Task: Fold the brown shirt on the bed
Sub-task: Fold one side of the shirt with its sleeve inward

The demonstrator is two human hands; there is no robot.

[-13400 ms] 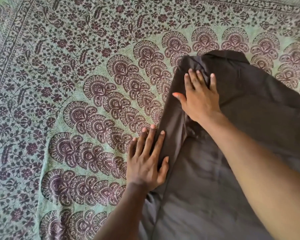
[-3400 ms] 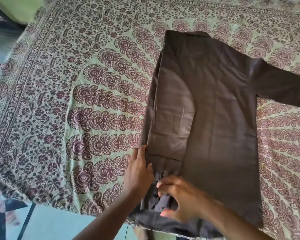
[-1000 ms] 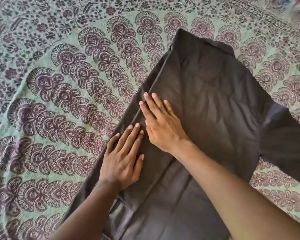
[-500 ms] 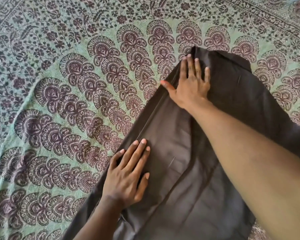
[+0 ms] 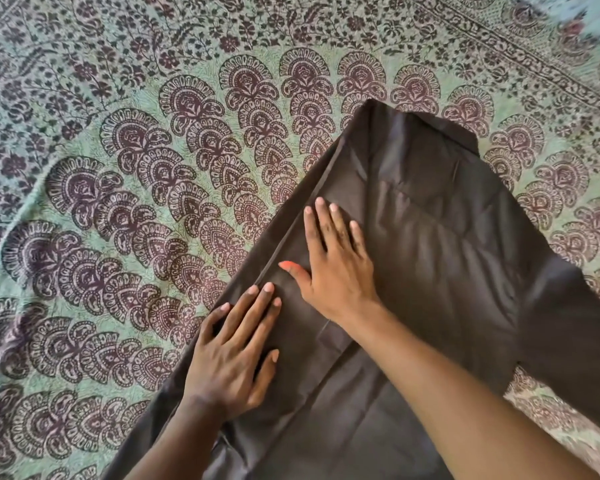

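We've got the plain brown cotton shirt flat on the green bedspread w/ maroon paisley print, its folded-in side facing the print. Both palms lie on that fold: left hand flat, fingers together, nearer the hem; right hand spread, closer to the collar, prob. pressing the crease so it holds. Other sleeve's not yet folded.

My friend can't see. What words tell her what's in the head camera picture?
Two hands press flat on a brown shirt spread on a green and maroon patterned bedspread. The left hand and right hand lie side by side near the shirt's folded left edge; one sleeve sticks out right.
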